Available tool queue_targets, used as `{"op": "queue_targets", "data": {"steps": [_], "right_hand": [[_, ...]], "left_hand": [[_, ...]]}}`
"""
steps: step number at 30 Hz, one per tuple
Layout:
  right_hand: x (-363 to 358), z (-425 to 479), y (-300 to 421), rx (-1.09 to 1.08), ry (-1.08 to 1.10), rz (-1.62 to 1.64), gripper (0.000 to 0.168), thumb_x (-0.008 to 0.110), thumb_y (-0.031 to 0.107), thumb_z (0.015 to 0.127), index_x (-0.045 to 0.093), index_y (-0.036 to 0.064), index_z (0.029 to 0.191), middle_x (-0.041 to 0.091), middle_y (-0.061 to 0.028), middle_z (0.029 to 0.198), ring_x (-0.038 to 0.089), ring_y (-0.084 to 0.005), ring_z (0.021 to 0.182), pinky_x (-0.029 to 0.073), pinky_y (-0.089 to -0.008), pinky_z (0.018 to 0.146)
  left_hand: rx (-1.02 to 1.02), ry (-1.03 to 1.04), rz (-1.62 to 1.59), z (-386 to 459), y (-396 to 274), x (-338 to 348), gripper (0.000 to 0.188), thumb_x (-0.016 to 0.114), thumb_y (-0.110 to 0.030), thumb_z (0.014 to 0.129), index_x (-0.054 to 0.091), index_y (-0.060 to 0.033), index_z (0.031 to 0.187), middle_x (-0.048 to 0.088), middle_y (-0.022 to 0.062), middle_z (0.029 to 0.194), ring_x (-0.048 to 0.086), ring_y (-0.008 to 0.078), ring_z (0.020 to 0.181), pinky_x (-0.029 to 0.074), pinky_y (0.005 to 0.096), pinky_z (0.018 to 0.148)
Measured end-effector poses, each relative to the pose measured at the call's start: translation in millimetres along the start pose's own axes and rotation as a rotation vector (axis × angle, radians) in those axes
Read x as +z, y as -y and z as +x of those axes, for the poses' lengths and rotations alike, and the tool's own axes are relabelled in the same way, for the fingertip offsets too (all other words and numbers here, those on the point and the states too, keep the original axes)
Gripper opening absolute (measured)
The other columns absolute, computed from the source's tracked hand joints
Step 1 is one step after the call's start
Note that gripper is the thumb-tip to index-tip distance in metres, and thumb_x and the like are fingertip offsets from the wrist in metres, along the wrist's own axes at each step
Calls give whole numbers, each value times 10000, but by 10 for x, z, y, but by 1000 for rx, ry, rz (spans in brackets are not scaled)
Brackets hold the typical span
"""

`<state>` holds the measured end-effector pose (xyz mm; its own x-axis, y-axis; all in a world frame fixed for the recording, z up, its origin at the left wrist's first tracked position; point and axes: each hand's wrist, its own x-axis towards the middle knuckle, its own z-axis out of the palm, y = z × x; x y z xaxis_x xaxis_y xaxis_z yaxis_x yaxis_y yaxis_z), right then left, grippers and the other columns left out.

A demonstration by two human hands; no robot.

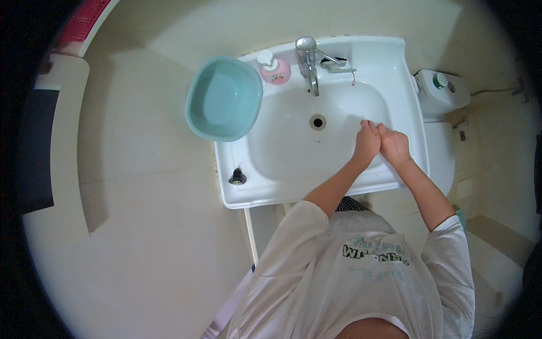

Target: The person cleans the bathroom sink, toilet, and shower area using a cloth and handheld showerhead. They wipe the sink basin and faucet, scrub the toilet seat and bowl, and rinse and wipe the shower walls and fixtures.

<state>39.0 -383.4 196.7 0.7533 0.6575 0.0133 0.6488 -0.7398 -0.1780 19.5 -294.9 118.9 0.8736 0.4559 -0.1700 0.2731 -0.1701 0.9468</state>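
Over the right side of a white washbasin (288, 156), my left hand (367, 142) and my right hand (394, 145) touch each other, fingers curled. Whether anything lies between them cannot be seen. A chrome faucet (308, 63) stands at the basin's back edge, with no water visible below its spout. The drain hole (317, 122) is uncovered. Left of the faucet stands a pink pump bottle (275, 72) with a white top. A light-blue plastic tub (224, 99) rests on the basin's back left corner.
A black drain stopper or strainer (237, 177) lies on the front left corner. Right of the faucet, a grey item with a pink loop (342, 69) rests on the ledge. A toilet (438, 148) stands at the right, with a small green-and-white container (440, 80) on its tank.
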Motion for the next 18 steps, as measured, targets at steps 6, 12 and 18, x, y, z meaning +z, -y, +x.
{"op": "queue_targets", "data": {"steps": [6,12,18], "right_hand": [[-60,160,57,179,132,411,125,553,121,714,576,1,739,584,-200,664,593,-310,628,469,-374,551],[-160,109,80,194,228,1041,44,542,40,681,538,35,725,546,-65,617,514,-159,507,400,-284,446],[-302,63,216,486,497,1683,186,551,16,661,451,88,799,443,13,628,363,-53,452,268,-190,372]], "left_hand": [[444,288,580,67,-683,-574,241,399,-254,878,450,-40,976,569,187,617,564,351,506,442,452,476],[1064,457,684,259,-852,-850,209,501,-260,805,505,-74,899,496,89,446,530,283,407,425,378,385],[1152,693,741,410,-1047,-975,232,541,-274,757,534,-91,898,527,98,503,563,283,480,447,395,429]]}}
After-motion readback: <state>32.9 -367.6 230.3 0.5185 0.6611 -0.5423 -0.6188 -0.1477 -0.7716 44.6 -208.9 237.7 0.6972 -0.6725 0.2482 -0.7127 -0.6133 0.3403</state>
